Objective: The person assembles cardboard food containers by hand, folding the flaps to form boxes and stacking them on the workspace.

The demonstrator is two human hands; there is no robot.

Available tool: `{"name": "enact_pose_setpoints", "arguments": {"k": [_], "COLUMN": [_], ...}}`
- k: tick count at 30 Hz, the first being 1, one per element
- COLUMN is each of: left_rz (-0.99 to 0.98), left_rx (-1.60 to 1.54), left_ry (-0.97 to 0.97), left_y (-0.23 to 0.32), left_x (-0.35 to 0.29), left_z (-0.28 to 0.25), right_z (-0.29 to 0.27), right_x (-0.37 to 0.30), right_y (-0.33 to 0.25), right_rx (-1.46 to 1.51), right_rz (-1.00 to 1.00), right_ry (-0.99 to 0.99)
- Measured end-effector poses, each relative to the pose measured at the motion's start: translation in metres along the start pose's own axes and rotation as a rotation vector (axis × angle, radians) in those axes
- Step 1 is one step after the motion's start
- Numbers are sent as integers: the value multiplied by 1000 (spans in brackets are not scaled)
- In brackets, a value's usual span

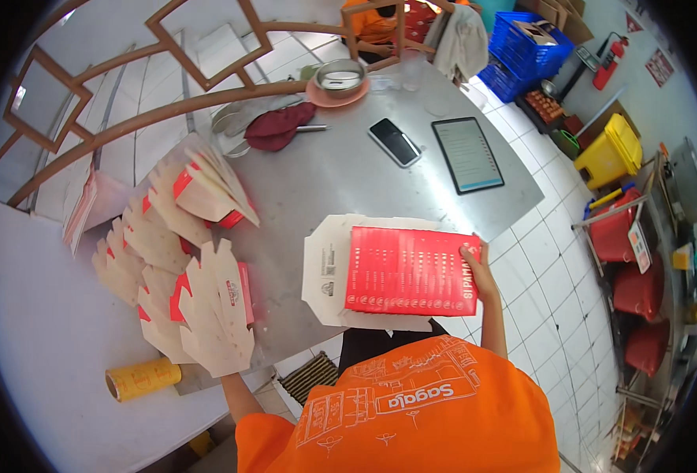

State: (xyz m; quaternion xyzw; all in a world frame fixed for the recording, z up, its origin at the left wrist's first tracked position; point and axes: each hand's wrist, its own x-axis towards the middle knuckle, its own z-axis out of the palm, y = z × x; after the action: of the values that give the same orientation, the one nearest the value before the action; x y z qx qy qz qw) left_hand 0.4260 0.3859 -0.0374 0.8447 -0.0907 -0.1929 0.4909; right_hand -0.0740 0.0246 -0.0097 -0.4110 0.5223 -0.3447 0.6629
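Right hand (pixel 481 272) — gripping red carton (pixel 411 272) by edge | left hand — hidden by pale boxes (pixel 210 319), can't tell grip

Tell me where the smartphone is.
In the head view, the smartphone lies on the metal table, above and slightly right of centre, just left of the tablet.

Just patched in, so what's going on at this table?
A person in an orange shirt grips flat red-and-white cardboard by its right edge with the right hand, at the near edge of the grey metal table. The left forearm runs up to folded white-and-red cardboard boxes, where its hand is hidden. A black phone and dark-framed tablet lie farther back.
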Motion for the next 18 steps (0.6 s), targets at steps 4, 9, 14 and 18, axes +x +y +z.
{"name": "enact_pose_setpoints", "arguments": {"k": [4,9,14,18], "left_rz": [-152,-250,-266,-333], "left_rx": [-229,-401,-437,-438], "left_ry": [-43,14,198,61], "left_y": [-7,-35,-67,-46], "left_x": [11,18,9,5], "left_z": [14,52,71,83], "right_z": [-16,-28,1,-10], "right_x": [2,-19,-68,-92], "right_y": [23,69,72,102], "right_rx": [220,311,511,491], "right_rz": [88,30,-56,54], "right_ry": [-32,38,133,-65]}}
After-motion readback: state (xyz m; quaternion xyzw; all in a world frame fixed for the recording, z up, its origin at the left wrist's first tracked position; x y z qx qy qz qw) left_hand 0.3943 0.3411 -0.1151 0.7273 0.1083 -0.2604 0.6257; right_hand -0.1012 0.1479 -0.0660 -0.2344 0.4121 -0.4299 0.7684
